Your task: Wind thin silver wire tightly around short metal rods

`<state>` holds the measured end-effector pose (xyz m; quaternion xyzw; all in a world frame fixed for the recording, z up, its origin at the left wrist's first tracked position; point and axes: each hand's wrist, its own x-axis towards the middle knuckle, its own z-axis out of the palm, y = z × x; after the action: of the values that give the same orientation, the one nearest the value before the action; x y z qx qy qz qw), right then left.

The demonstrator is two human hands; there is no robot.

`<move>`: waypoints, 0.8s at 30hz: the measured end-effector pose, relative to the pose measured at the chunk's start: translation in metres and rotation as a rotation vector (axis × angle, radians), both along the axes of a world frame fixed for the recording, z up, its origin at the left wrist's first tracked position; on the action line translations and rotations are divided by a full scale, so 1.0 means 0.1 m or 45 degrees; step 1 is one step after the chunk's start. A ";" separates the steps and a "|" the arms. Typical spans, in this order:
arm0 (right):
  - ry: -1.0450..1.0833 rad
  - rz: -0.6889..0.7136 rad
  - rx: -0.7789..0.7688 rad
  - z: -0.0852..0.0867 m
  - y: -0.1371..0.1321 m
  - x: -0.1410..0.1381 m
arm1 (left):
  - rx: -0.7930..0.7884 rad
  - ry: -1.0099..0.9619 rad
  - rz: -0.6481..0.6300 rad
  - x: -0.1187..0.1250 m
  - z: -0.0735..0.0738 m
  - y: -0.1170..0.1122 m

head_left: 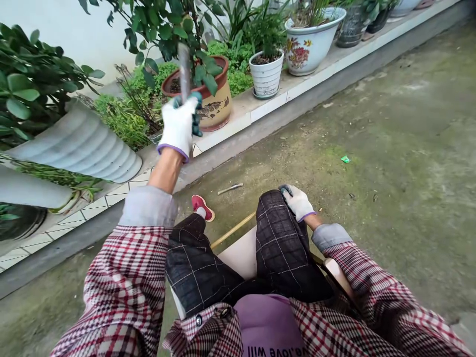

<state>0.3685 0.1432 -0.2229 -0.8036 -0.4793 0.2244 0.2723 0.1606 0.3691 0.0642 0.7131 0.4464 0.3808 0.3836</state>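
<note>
My left hand [180, 124], in a white glove with dark green fingertips, is closed around a narrow grey metal-looking tool [184, 72]. The tool points upward and is blurred, so its exact kind is unclear. Behind it stands a tan pot [217, 106] with a reddish-brown rim and a leafy plant [167, 29]; whether tool and plant touch I cannot tell. On my right knee [275, 210] rests my right hand [297, 202], gloved the same way, its fingers laid over the dark checked trousers and holding nothing.
A tiled ledge [267, 106] carries a white ribbed pot [267, 77], a flowered white pot [314, 47] and others. At left, a large ribbed white planter [85, 144] leans. A short stick-like object [229, 189] and a green scrap [345, 159] lie on the concrete floor [390, 148].
</note>
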 end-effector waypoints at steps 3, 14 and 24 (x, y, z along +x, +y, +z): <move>-0.001 0.017 -0.012 0.01 -0.01 0.00 | 0.217 -0.141 0.141 -0.18 0.29 -0.02; 0.285 0.222 0.575 1.06 0.12 -0.28 | -0.415 -0.031 -0.251 -1.06 -0.29 -1.87; 0.540 0.990 0.643 1.44 -0.74 -1.54 | -0.666 -0.194 -0.181 -1.40 -1.04 -3.02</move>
<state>0.2150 0.0692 -0.0787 -0.4117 -0.7164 0.3445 0.4457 0.0203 0.0667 -0.0395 0.5887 0.4483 0.2773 0.6129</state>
